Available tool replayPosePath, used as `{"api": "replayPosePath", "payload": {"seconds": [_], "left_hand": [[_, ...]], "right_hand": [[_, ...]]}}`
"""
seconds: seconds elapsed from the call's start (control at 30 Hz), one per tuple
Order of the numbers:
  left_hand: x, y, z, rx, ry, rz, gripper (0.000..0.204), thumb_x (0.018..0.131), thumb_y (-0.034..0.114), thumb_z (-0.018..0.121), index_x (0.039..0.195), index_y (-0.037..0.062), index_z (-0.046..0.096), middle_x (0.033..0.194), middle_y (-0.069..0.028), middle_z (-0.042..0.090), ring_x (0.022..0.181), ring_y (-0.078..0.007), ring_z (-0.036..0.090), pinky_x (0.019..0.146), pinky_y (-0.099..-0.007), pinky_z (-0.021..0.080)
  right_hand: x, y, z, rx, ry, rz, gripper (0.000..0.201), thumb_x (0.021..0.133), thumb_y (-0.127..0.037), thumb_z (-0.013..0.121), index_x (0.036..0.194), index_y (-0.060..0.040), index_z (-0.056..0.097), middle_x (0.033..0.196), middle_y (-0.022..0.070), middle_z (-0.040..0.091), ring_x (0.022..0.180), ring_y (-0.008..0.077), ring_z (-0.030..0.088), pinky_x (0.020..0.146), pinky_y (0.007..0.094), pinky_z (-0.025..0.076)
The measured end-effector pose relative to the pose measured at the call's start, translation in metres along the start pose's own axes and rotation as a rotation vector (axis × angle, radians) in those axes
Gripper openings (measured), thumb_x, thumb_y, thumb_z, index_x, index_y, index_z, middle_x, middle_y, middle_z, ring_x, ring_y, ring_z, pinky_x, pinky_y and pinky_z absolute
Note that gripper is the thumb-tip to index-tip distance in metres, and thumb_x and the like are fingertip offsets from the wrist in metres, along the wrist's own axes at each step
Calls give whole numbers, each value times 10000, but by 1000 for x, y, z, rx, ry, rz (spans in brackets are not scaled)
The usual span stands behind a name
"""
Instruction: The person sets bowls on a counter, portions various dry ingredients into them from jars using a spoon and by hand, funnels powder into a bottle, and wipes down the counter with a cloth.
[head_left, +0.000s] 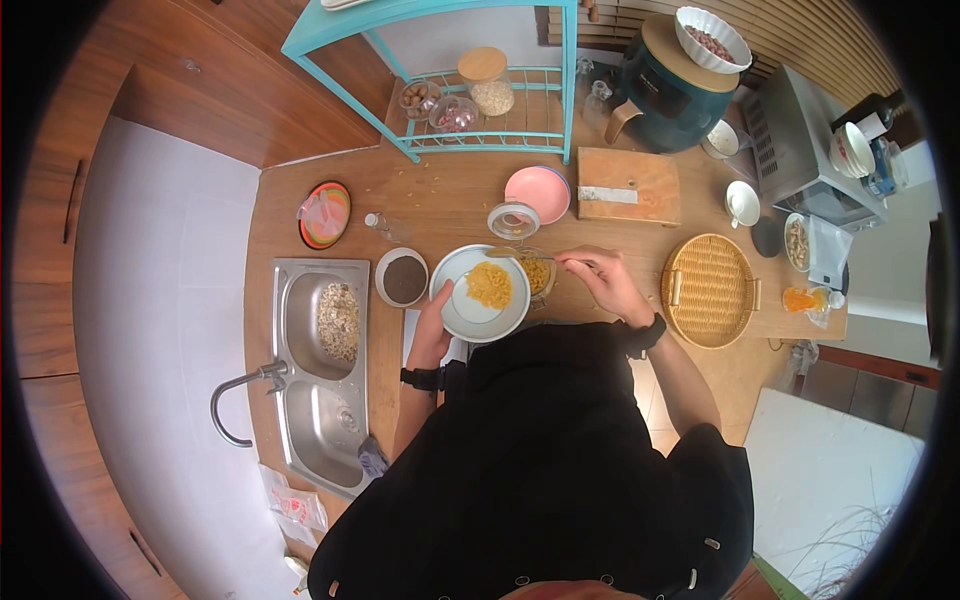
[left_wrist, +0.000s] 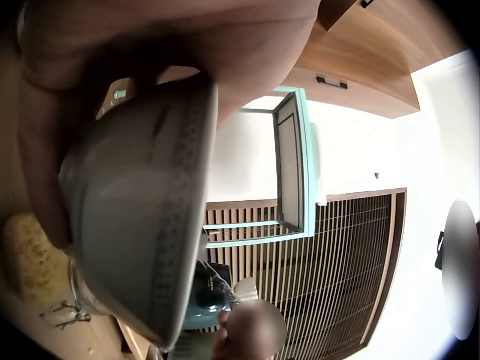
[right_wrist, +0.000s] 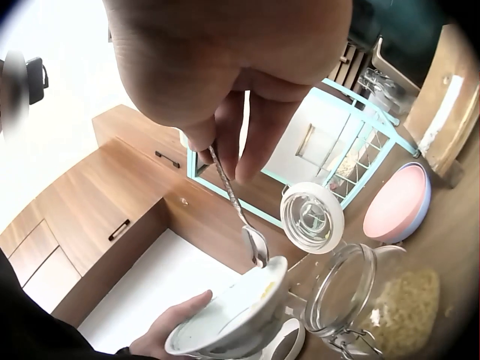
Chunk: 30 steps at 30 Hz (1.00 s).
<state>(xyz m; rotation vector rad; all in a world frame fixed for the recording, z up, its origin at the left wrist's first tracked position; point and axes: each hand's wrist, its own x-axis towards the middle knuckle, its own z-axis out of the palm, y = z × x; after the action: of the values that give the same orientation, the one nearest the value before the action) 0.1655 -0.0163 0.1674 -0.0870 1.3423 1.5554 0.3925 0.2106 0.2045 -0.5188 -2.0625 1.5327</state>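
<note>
My left hand (head_left: pixel 432 328) grips a white bowl (head_left: pixel 457 308) by its side, with the thumb over the rim. A mound of small yellow grains (head_left: pixel 490 287) lies in the bowl. In the right wrist view the bowl is tilted. My right hand (head_left: pixel 608 285) pinches the handle of a metal spoon (right_wrist: pixel 256 246), whose head hangs right at the bowl's rim. Beside the bowl stands a clip-top glass jar (right_wrist: pixel 341 291) with more yellow grains inside, its round lid (right_wrist: pixel 313 217) swung up.
A bowl of dark grains (head_left: pixel 404 280) sits left of my hands, by the steel sink (head_left: pixel 305 375). Behind are a pink bowl (head_left: pixel 537 193), a wooden board (head_left: pixel 630 208) and a turquoise rack (head_left: pixel 490 143). A woven tray (head_left: pixel 710 290) lies to the right.
</note>
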Motion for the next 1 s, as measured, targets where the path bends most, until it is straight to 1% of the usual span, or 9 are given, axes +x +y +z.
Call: {"api": "replayPosePath", "payload": {"seconds": [0.13, 0.27, 0.33, 0.37, 0.47, 0.53, 0.6, 0.83, 1.0], "left_hand": [[-7, 4, 13, -39, -37, 3, 452, 1026, 310, 542, 1339, -17, 534, 1255, -122, 657, 1134, -201, 649, 945, -329, 527], [-4, 3, 13, -57, -29, 14, 455, 1021, 316, 549, 1341, -7, 532, 1248, -119, 660, 1114, -203, 661, 915, -329, 548], [-5, 6, 14, -45, -22, -24, 455, 1026, 289, 537, 1381, 6, 497, 1318, -124, 618, 1199, -227, 612, 1007, -369, 502], [-5, 6, 14, -45, -21, -25, 455, 1026, 289, 537, 1381, 6, 497, 1318, -124, 618, 1199, -227, 612, 1007, -369, 502], [-4, 1, 17, 14, -2, -31, 461, 1021, 303, 544, 1377, 13, 501, 1313, -117, 621, 1191, -225, 620, 990, -373, 516], [-4, -3, 20, 5, -1, -21, 458, 1002, 337, 580, 1346, 39, 526, 1194, -95, 678, 1038, -176, 692, 795, -301, 591], [-3, -7, 20, 4, -8, -35, 461, 1000, 338, 585, 1346, 40, 525, 1185, -92, 680, 1016, -172, 697, 770, -295, 592], [6, -16, 5, 41, -18, -52, 463, 992, 331, 598, 1348, 45, 522, 1158, -84, 683, 972, -160, 706, 710, -271, 591], [1, -11, -3, 68, 28, -12, 469, 995, 324, 593, 1362, 46, 508, 1182, -100, 676, 1012, -186, 702, 755, -300, 599]], "right_hand": [[3, 28, 1, 162, -34, 117, 227, 1012, -136, 574, 1128, 18, 694, 984, 106, 751, 851, 160, 701, 803, 289, 554], [-5, 43, 3, 321, -111, 252, 251, 1027, -140, 550, 1124, 56, 673, 1011, 130, 741, 893, 167, 700, 837, 289, 553], [-8, 43, 6, 379, -126, 307, 264, 1033, -147, 539, 1121, 67, 665, 1015, 146, 737, 905, 175, 703, 846, 289, 554], [-9, 41, 9, 448, -125, 392, 278, 1036, -157, 533, 1108, 79, 660, 1010, 163, 732, 912, 185, 706, 851, 288, 561], [-12, 44, 20, 580, -110, 548, 313, 1041, -184, 525, 1094, 98, 650, 1006, 190, 724, 928, 209, 711, 861, 288, 572], [-11, 44, 24, 645, -95, 616, 332, 1042, -200, 524, 1093, 104, 646, 1006, 200, 721, 937, 222, 713, 867, 288, 577], [-10, 41, 24, 690, -87, 723, 345, 1038, -220, 531, 1103, 99, 644, 1007, 204, 719, 936, 231, 714, 866, 288, 582], [-9, 40, 7, 716, -33, 633, 356, 1037, -236, 539, 1114, 99, 633, 1008, 190, 718, 943, 218, 712, 890, 284, 572], [-7, 32, -17, 603, 78, 463, 290, 1030, -192, 559, 1103, 78, 637, 1006, 140, 712, 936, 190, 704, 871, 267, 562]]}}
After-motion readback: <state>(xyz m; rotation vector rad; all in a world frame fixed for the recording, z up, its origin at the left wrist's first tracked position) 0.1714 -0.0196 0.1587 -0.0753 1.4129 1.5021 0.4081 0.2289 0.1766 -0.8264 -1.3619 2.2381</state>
